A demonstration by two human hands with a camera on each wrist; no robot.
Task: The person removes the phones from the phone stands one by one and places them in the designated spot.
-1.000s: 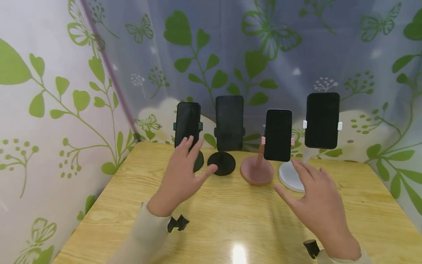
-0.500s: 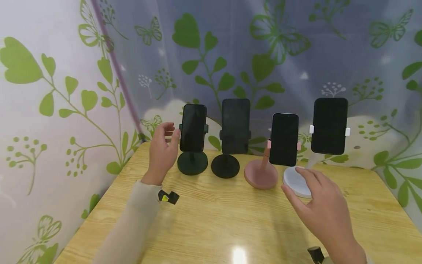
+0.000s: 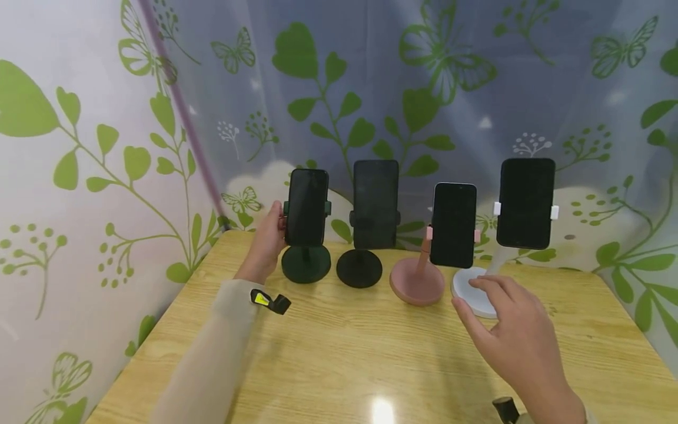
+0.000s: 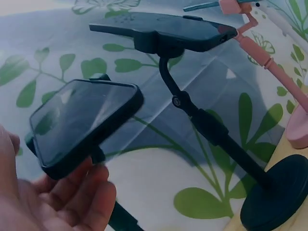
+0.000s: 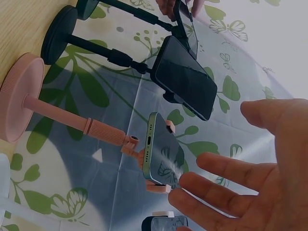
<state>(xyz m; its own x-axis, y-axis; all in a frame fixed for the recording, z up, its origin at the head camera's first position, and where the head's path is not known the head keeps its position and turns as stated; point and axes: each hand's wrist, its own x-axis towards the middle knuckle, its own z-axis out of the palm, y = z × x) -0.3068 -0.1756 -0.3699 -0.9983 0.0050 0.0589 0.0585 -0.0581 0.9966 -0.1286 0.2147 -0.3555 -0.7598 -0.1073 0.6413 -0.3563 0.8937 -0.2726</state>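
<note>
My left hand (image 3: 267, 241) is at the left side of the dark green phone stand (image 3: 306, 263), its fingers reaching behind the black phone (image 3: 307, 206) clamped there. In the left wrist view, curled fingers (image 4: 96, 192) lie round the stand's neck under the phone, which tilts. The thumb is only partly seen. My right hand (image 3: 521, 335) hovers with spread fingers in front of the white phone stand (image 3: 471, 291), holding nothing. In the right wrist view, those fingers (image 5: 216, 192) are apart from the phone (image 5: 161, 149) on the pink stand (image 5: 72, 118).
A black phone stand (image 3: 359, 268) with a phone (image 3: 376, 203) stands between the green and pink ones. Another phone (image 3: 526, 203) is clamped on the white stand. All stand near the back of the wooden table (image 3: 328, 353), before a leaf-patterned curtain (image 3: 339, 76).
My left hand has moved from in front of the green stand's phone to its left side, with fingers now behind it. The right hand stays near the white stand, and the view has shifted slightly.
</note>
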